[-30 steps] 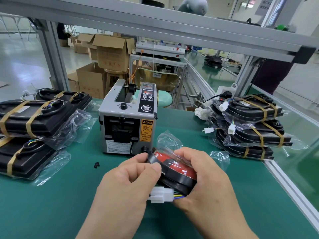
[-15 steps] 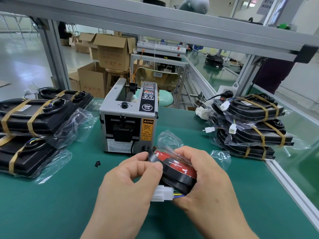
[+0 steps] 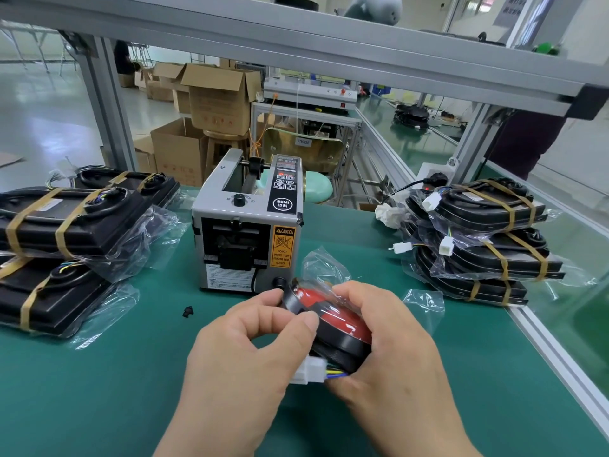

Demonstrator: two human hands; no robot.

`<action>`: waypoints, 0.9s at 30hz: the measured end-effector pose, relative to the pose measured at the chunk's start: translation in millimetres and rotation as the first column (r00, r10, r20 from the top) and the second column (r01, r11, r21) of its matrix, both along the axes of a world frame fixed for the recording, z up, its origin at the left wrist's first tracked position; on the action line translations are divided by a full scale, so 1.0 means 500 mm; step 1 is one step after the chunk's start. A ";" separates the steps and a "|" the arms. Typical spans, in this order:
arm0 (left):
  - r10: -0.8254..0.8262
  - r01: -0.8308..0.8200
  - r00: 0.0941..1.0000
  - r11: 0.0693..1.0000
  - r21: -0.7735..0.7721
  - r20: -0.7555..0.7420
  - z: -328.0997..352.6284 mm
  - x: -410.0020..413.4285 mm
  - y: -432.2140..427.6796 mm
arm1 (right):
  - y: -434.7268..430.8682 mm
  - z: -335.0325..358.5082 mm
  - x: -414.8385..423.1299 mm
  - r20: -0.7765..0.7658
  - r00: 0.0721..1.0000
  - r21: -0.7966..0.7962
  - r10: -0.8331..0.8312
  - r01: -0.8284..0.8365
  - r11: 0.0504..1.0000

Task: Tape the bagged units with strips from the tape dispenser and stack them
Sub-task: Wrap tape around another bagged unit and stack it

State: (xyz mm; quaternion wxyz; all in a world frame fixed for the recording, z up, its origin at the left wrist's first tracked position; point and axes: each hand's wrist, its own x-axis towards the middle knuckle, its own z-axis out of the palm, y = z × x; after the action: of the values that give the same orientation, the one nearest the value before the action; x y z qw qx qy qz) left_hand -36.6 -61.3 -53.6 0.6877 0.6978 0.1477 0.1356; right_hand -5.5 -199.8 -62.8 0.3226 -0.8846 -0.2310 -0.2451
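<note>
Pretty clearly a factory packing line I'm at: green-matted worktop (image 3: 99, 390) inside an aluminium-profile frame (image 3: 296, 37), automatic tape dispenser (image 3: 244, 232), stacks of taped bagged units (image 3: 494, 258), open cardboard boxes (image 3: 217, 97) on the floor and more benches (image 3: 389, 123) behind.

The single head-worn camera looks forward and down from close above the tape dispenser (image 3: 247, 225), which sits centre frame.

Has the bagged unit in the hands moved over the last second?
No. The left hand and right hand hold the bagged unit at the same spot, its top edge beside the black knob at the lower right corner of the tape dispenser.
</note>
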 end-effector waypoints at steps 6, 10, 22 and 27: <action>-0.126 0.108 0.991 0.959 -0.262 -0.053 -0.014 0.014 0.021 | 0.002 -0.001 -0.006 0.013 1.000 0.040 -0.009 0.008 0.999; -0.369 0.329 0.928 0.762 -0.558 0.043 0.000 0.025 0.018 | 0.000 0.001 -0.006 -0.037 0.999 0.071 0.007 -0.005 0.997; -0.446 0.396 0.888 0.630 -0.668 0.106 -0.022 0.051 0.056 | -0.067 0.015 0.029 -0.032 0.999 -0.348 0.004 -0.015 0.937; -0.343 0.188 0.938 0.625 -0.757 -0.050 -0.046 0.065 0.063 | -0.079 0.032 0.035 0.008 1.000 -0.324 0.007 -0.004 0.946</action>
State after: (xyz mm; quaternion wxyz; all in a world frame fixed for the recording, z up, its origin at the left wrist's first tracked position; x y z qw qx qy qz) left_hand -3.9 -29.6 -76.6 0.9063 0.3806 0.1498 -0.1067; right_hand 11.9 -239.4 -47.0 0.1727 -0.9237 -0.2723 -0.2070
